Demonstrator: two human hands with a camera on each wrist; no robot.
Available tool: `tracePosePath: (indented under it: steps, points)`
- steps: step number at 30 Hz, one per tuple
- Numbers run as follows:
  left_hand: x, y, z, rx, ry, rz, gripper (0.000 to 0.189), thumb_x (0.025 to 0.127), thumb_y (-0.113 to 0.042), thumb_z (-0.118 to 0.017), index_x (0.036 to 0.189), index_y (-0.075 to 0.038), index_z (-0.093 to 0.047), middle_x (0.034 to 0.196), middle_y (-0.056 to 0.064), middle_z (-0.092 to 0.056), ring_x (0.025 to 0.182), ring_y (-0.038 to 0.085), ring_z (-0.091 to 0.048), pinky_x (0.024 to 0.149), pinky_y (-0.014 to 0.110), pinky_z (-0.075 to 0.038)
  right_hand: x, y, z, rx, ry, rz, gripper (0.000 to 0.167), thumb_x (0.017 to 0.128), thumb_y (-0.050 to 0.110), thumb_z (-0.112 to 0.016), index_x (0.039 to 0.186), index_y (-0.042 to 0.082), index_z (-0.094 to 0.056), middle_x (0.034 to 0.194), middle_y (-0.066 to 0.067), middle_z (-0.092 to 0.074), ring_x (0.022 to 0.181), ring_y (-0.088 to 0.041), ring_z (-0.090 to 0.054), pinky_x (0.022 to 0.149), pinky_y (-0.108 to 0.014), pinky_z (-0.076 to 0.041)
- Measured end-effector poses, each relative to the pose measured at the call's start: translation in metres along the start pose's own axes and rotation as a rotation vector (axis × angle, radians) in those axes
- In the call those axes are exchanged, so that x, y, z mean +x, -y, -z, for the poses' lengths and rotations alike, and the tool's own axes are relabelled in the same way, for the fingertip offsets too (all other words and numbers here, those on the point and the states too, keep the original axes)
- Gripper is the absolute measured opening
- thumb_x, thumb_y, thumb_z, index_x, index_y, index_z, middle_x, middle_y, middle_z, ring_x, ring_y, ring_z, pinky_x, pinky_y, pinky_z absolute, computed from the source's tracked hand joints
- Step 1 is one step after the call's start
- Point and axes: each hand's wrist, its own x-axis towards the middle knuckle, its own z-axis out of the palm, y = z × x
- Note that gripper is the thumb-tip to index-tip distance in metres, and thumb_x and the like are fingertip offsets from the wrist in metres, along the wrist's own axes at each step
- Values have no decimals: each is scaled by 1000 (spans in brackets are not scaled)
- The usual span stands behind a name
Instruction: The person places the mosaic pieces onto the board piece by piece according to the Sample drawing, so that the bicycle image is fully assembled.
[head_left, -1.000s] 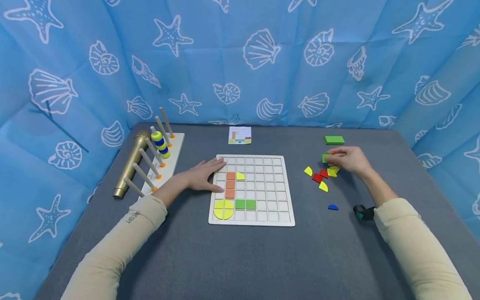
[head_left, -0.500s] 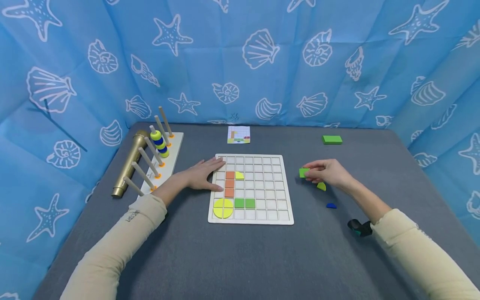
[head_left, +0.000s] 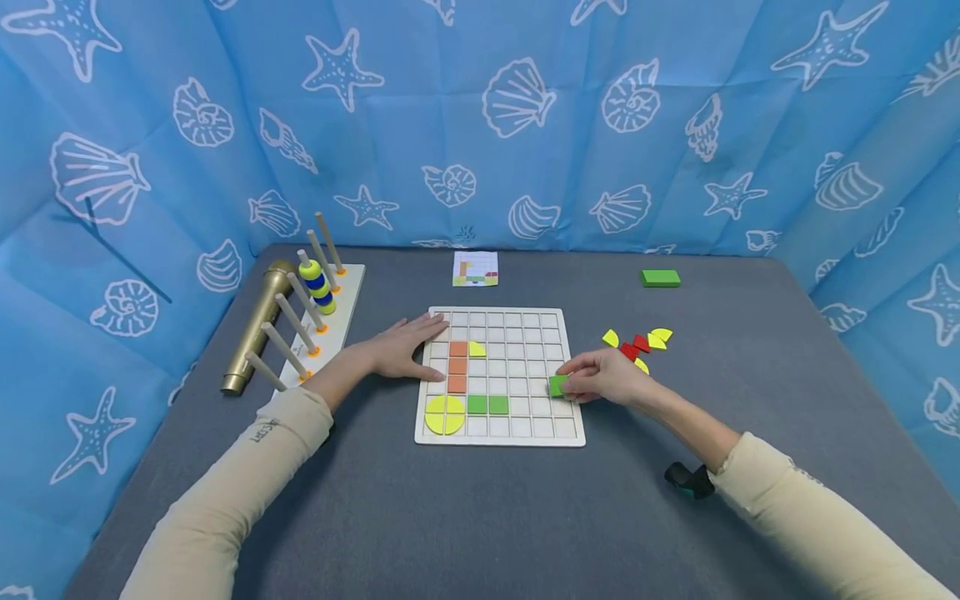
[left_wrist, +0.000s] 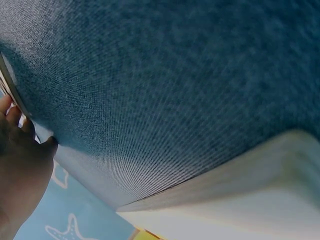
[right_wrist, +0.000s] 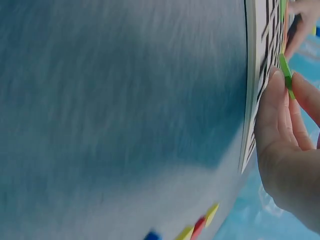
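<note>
A white grid board (head_left: 573,443) lies on the table. My left hand (head_left: 397,350) rests on its left edge with the fingers spread. Thumb and fingers of my right hand (head_left: 611,379) pinch a green square tile (head_left: 556,385) over the board's right side; the right wrist view shows the tile (right_wrist: 286,75) edge-on, tilted. Several tiles sit in the grid: a column of orange squares (head_left: 457,367), a yellow quarter-circle (head_left: 477,349) beside it, a yellow circle of quarters (head_left: 445,415) and two green squares (head_left: 487,405).
Loose red and yellow pieces (head_left: 657,339) lie right of the board, with a blue piece (right_wrist: 153,235) near them. Farther back are a green block (head_left: 660,278) and a pattern card (head_left: 476,269). A peg rack (head_left: 341,321) and a gold tube (head_left: 258,329) stand at left.
My right hand has carried the green tile from the loose pieces leftward and nearer, over the board's right side. My left hand has stayed on the board's left edge.
</note>
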Motion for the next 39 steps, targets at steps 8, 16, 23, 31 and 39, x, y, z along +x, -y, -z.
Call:
tracePosePath:
  steps: [8,16,23,31,39]
  points:
    - [1,0,-1,2,-9,3,98,83,-61,-63,154,-13,-15,159,7,-9,144,25,-2,113,51,-2,6,4,-26,48,67,14,29,89,5,-66,113,-11,-62,88,-18,-70,79,-24,-69,72,-36,-56]
    - [3,3,-2,10,2,10,98,84,-61,-61,155,-14,-13,159,5,-7,144,23,0,113,49,-2,10,8,-41,91,58,-30,28,89,3,-66,112,-11,-62,83,-17,-69,73,-22,-69,70,-35,-56]
    - [4,3,-2,9,8,13,99,83,-63,-61,155,-14,-13,159,5,-7,144,23,1,113,49,-2,13,8,-48,88,41,-14,28,86,4,-70,108,-11,-62,79,-16,-68,69,-19,-68,68,-34,-57]
    - [4,4,-2,5,10,12,98,83,-64,-60,155,-15,-13,159,5,-7,144,22,1,114,48,-2,14,9,-47,-79,1,19,21,85,9,-73,99,-4,-68,76,-11,-67,67,-20,-66,63,-33,-56]
    - [3,4,-2,7,10,6,98,84,-64,-59,155,-15,-13,159,5,-6,144,22,1,113,49,-2,14,9,-44,-84,27,38,23,91,14,-67,106,-4,-68,83,-10,-68,73,-19,-64,67,-32,-55]
